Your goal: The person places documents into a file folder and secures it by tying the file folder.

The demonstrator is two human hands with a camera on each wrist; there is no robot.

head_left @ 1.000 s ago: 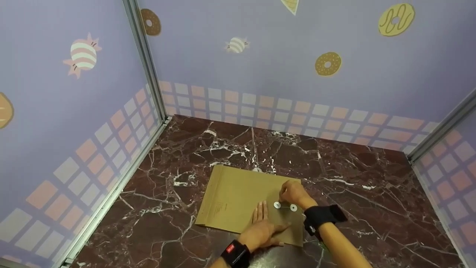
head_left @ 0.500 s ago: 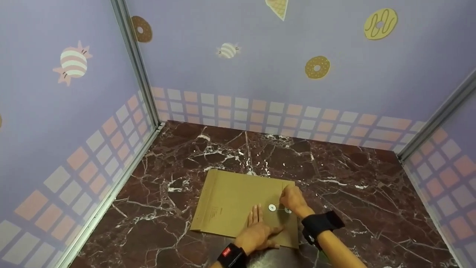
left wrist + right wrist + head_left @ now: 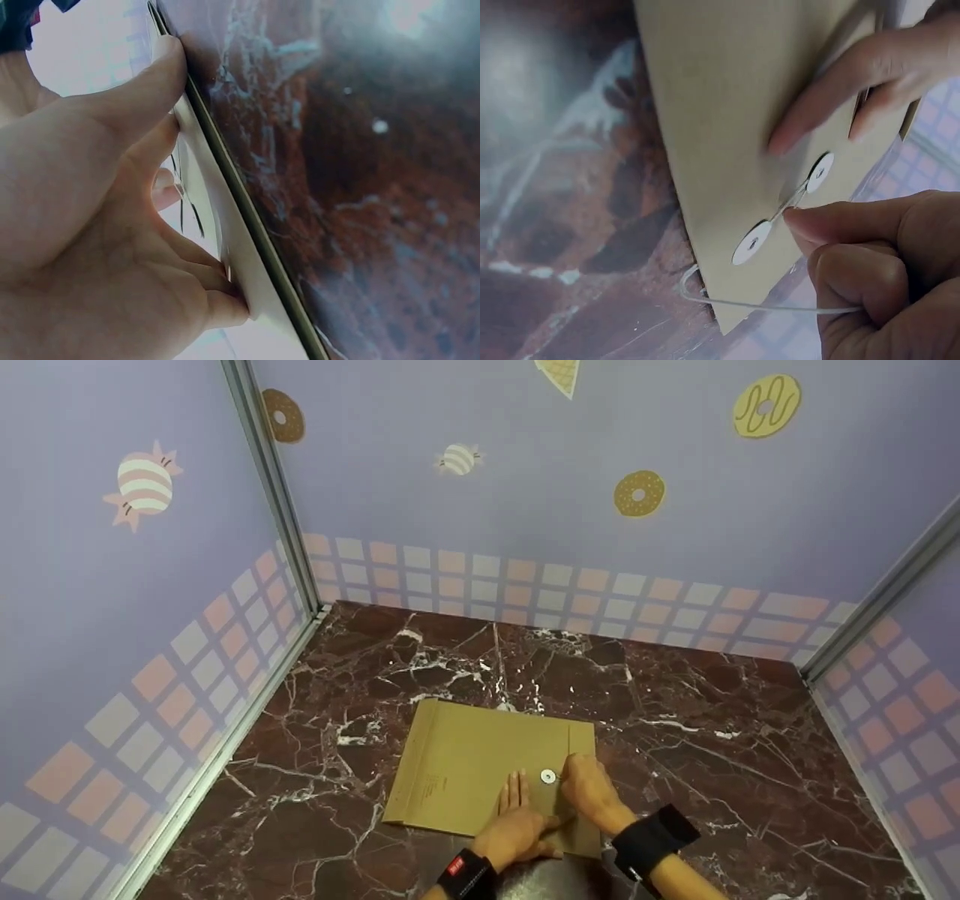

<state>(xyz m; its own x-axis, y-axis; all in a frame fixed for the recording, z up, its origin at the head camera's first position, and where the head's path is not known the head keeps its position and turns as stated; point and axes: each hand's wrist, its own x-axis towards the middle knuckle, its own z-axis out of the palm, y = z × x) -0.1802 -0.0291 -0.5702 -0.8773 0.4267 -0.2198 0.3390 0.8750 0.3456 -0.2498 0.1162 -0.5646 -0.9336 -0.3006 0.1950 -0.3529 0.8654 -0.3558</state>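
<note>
A brown kraft-paper envelope [image 3: 480, 742] lies flat on the dark marbled surface. My left hand [image 3: 516, 831] rests on its lower right part, fingers extended; in the left wrist view the thumb [image 3: 150, 82] lies along the envelope's edge. Above the right end, my right hand [image 3: 591, 787] holds a thin white string [image 3: 757, 307] in curled fingers. The right wrist view has two white button discs [image 3: 751, 241] on the envelope, with string stretched between them. A loop of that string hangs past the envelope's edge. In the head view the right hand hides one disc.
Marbled tabletop [image 3: 712, 780] surrounds the envelope, with small white specks behind it. Purple panels [image 3: 525, 495] printed with sweets and doughnuts enclose the back and both sides. Metal posts [image 3: 274, 495] stand at the corners.
My right hand has come down and nearer across the right end of the envelope, now covering the right disc. The left hand stays in place on the envelope. The head view has shifted slightly.
</note>
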